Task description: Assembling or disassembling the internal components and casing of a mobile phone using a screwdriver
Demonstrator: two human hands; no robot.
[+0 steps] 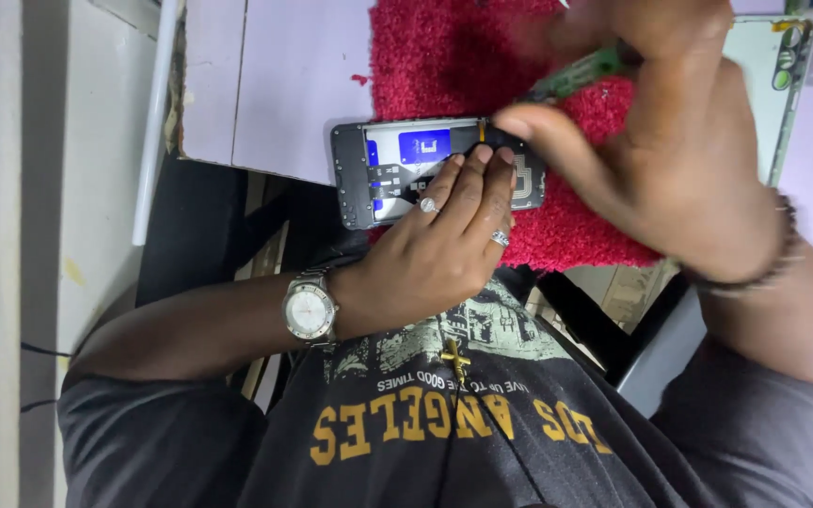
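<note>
Opened phone (pixel 406 169), left hand (pixel 444 245) pressing flat, right hand (pixel 670 141) pinching green tool (pixel 581 73)

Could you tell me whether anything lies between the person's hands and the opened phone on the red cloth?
Nothing visible does. The left hand already rests its fingers on the opened phone, and the right hand touches the phone's right end with its thumb while holding a green-handled tool above the red cloth.

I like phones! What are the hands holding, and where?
Left hand presses fingers on the open phone's middle. Right hand pinches a green tool by its handle.
</note>
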